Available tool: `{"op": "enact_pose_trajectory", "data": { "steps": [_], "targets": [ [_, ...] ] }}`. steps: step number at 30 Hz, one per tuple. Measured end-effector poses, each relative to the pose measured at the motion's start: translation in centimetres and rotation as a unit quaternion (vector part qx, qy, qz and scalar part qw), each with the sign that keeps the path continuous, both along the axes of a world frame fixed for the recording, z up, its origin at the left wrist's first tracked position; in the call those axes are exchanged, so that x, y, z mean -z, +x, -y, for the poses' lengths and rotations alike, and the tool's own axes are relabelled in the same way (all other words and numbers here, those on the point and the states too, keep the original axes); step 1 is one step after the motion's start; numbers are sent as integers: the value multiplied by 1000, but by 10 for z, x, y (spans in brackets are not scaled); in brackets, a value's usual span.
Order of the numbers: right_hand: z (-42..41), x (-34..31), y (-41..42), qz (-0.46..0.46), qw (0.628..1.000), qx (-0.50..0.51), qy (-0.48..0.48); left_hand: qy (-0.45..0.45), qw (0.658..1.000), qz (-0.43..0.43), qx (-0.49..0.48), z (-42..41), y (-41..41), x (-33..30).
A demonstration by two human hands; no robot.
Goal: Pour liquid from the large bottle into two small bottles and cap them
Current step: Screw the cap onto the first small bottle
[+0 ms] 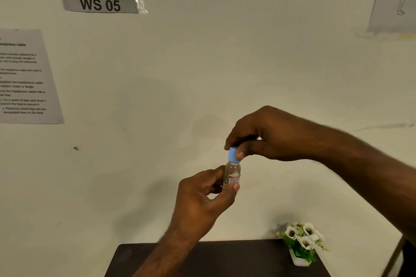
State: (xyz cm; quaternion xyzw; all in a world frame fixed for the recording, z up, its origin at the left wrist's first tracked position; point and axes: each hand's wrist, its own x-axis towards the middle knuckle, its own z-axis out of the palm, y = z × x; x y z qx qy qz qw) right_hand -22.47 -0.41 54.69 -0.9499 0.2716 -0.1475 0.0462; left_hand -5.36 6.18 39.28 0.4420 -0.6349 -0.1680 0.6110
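A small clear bottle (232, 172) with a red and blue label is held upright in the air in front of the wall. My left hand (202, 198) pinches its lower body between thumb and fingers. A light blue cap (234, 154) sits on the bottle's neck. My right hand (267, 135) reaches in from the right and pinches that cap from above with thumb and fingertips. The large bottle and the other small bottle are out of view.
A dark table (225, 258) shows at the bottom edge. A small white pot of white flowers (302, 243) stands at its back right. On the wall hang a "WS 05" label (100, 3) and a printed sheet (24, 76).
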Motion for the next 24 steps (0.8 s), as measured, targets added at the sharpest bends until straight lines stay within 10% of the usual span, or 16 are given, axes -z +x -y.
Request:
{"op": "enact_pose_trajectory", "data": {
  "steps": [13,18,24],
  "targets": [
    [-15,-4,13,-25,992,67,-105,-11,1000,4,-1,-5,2,5],
    [-16,-18,1,38,996,-29,73,-19,1000,-3,-1,-4,6,4],
    [-14,-2,11,13,998,23,59,-11,1000,6,-2,-6,1,4]
  ]
}}
